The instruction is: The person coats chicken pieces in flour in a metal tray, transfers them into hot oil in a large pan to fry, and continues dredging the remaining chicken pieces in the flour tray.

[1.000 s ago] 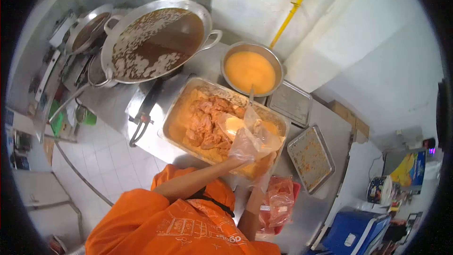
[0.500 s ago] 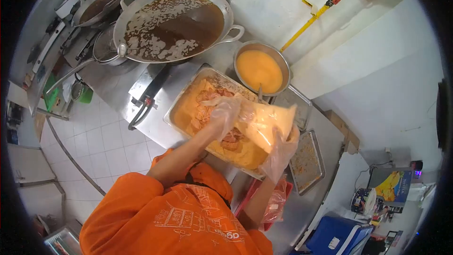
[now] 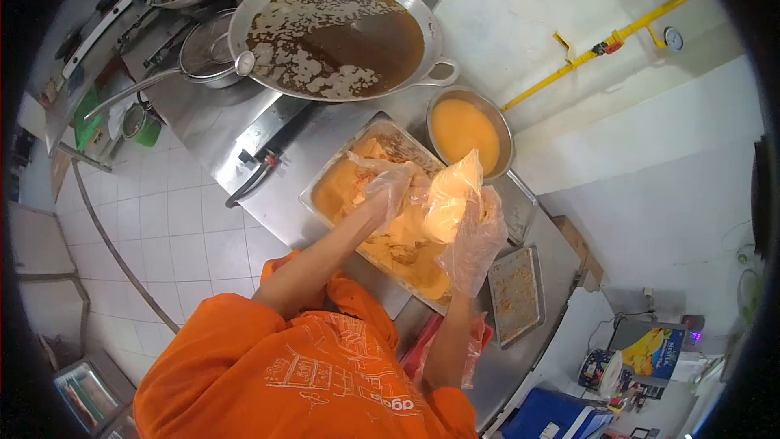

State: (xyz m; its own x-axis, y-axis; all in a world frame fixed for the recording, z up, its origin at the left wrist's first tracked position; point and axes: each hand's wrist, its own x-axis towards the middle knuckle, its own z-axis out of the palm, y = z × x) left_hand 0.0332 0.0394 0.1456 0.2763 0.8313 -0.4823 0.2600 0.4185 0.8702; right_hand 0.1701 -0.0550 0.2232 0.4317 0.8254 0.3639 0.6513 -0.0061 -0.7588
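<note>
A clear plastic bag of pale orange powder (image 3: 452,199) is tilted over a metal tray (image 3: 329,172). My right hand (image 3: 478,236), in a loose clear plastic glove, grips the bag's full end. At the bag's other end, my left hand (image 3: 388,193), gloved the same way, closes on the thin plastic; its fingertips are partly hidden. Powder lies over reddish-brown meat pieces (image 3: 398,254) and along the tray's left side. Just behind the tray stands a metal bowl (image 3: 508,142) of orange liquid (image 3: 465,134).
A large two-handled pan (image 3: 435,41) of dark, foamy liquid stands behind. A strainer rests on a pot (image 3: 210,53) to its left. A smaller crumb-covered tray (image 3: 517,297) is at right, and a red container (image 3: 418,341) in front. Yellow pipe (image 3: 561,73) crosses the wall.
The bag has been lifted and tipped up over the tray, and more powder now covers the meat. Both hands have moved apart around the bag. The camera view has shifted.
</note>
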